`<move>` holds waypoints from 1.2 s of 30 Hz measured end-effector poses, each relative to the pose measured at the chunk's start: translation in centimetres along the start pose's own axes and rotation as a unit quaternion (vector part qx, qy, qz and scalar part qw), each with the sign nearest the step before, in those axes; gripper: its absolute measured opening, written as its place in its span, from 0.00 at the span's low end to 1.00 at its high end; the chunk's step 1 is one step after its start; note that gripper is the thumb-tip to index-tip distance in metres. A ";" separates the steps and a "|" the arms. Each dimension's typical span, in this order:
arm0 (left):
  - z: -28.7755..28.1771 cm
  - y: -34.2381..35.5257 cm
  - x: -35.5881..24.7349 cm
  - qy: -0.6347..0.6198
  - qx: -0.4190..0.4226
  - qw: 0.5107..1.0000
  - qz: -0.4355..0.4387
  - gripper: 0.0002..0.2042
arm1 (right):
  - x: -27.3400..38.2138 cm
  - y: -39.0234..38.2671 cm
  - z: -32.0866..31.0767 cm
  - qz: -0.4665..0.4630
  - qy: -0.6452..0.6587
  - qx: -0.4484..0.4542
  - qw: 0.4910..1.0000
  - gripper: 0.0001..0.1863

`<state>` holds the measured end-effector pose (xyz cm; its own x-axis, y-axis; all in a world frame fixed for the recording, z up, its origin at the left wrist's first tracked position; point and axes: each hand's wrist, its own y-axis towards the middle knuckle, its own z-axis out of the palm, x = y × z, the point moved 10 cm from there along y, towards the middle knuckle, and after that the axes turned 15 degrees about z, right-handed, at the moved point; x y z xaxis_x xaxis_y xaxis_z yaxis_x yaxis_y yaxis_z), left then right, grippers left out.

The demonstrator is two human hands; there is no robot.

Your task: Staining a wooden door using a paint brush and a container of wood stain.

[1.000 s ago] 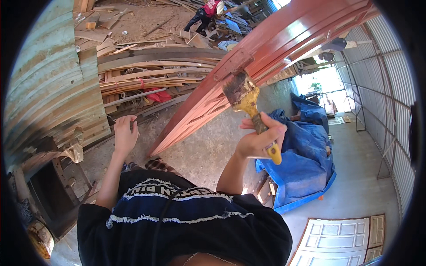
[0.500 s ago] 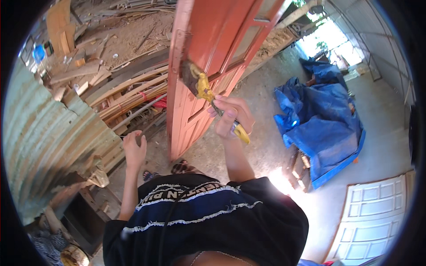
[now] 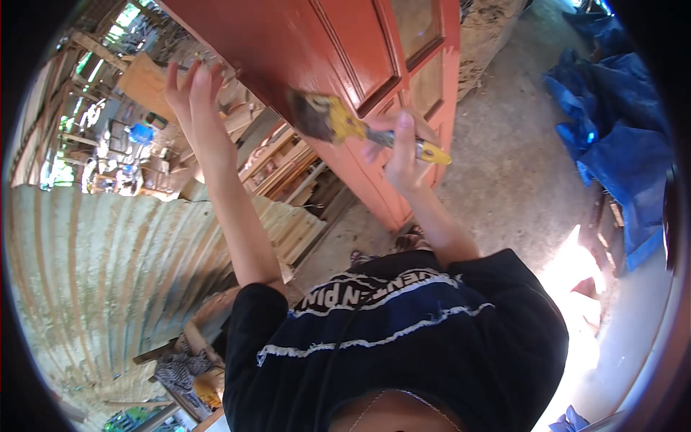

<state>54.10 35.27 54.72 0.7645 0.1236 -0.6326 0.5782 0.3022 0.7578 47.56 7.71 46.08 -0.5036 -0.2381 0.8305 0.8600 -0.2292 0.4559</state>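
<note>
An upright reddish-brown panelled wooden door (image 3: 331, 39) stands in front of me. My right hand (image 3: 407, 155) is closed round the handle of a yellow, paint-crusted brush (image 3: 331, 119), whose dark bristles lie at the door's darker left part; I cannot tell if they press on it. My left hand (image 3: 194, 97) is raised near the door's left edge with its fingers apart and nothing in it; whether a fingertip touches the edge is unclear.
Corrugated metal sheeting (image 3: 86, 266) runs along the left, with stacked timber strips (image 3: 277, 162) and cluttered boards beyond it. A crumpled blue tarp (image 3: 612, 173) lies on the concrete floor (image 3: 497, 158) to the right, beside a bright patch of sunlight.
My left hand has risen from low beside me to the door's edge. The view has turned, so the door fills the top middle; the brush stays in my right hand against the door area.
</note>
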 end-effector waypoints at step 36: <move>7.1 3.3 -2.7 0.330 -0.045 0.932 0.143 0.44 | -3.7 4.3 -4.8 0.009 0.001 0.062 0.998 0.14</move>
<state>55.95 29.21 60.07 0.5246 0.7567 -0.3901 0.3298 0.2418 0.9126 52.70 3.09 43.42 -0.4889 -0.2430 0.8378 0.8719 -0.1063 0.4780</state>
